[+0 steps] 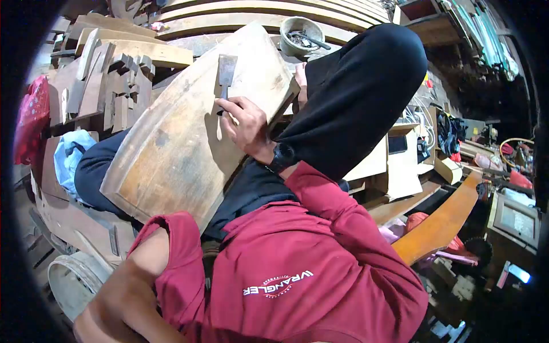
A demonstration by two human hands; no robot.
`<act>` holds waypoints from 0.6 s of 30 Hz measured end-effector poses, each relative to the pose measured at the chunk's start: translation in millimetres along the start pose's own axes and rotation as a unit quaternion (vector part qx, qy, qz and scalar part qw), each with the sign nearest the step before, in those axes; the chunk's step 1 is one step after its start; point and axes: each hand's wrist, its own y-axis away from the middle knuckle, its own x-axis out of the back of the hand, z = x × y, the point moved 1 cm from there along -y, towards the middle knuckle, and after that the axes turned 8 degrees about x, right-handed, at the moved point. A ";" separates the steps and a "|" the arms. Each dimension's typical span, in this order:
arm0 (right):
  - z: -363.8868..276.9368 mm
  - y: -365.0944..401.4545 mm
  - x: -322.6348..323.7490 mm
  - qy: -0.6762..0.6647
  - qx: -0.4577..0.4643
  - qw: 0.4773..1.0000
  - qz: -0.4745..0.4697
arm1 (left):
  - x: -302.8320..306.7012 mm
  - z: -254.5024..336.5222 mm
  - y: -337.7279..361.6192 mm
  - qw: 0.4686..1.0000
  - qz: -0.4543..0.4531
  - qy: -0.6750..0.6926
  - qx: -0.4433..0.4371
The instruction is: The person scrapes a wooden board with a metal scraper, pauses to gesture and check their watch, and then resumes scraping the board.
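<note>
My right hand (pixel 247 127), with a dark watch on its wrist, is closed around the lower part of a flat-bladed metal tool (pixel 227 70). The blade points away from me over a large, pale, stained wooden board (pixel 171 137). This board lies tilted across my lap, with one curved long edge on the left. The index finger and thumb are near the tool's neck, and the hand casts a shadow on the wood. My left arm (pixel 123 297) bends at the lower left, and its hand is out of the frame.
A bucket (pixel 300 35) with small pieces inside stands beyond the board. Wood offcuts (pixel 120 86) are piled at the left, and long planks (pixel 257 17) lie at the top. My raised knee (pixel 394 51) is right of the board. A round tub (pixel 74 286) sits at lower left.
</note>
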 end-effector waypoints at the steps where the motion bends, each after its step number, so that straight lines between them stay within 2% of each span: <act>1: 0.0 -0.3 2.2 -0.004 -0.002 1.000 0.008 | 0.2 0.1 -0.7 1.000 -0.002 0.000 -0.006; 4: -5.3 -2.7 9.1 -0.033 -0.005 0.999 0.028 | 1.4 0.1 -0.5 1.000 0.001 -0.003 -0.018; 8: 14.2 10.9 -9.1 0.004 -0.002 1.000 0.015 | 1.6 -0.8 -2.5 1.000 0.006 -0.004 -0.030; 12: -7.5 -5.1 11.7 -0.016 0.009 1.000 0.025 | 4.1 0.0 -2.0 0.999 0.010 -0.006 -0.047; 15: 1.3 1.9 0.8 0.000 -0.006 1.000 0.003 | 2.9 0.3 -2.3 0.998 0.017 -0.008 -0.052; 16: 4.8 1.9 -0.6 0.001 0.016 1.000 0.019 | 3.0 -0.4 -2.9 0.998 0.019 -0.009 -0.054; 18: -2.3 -0.4 6.0 -0.022 0.004 0.999 0.033 | 2.5 -1.0 -2.9 0.998 0.024 -0.010 -0.059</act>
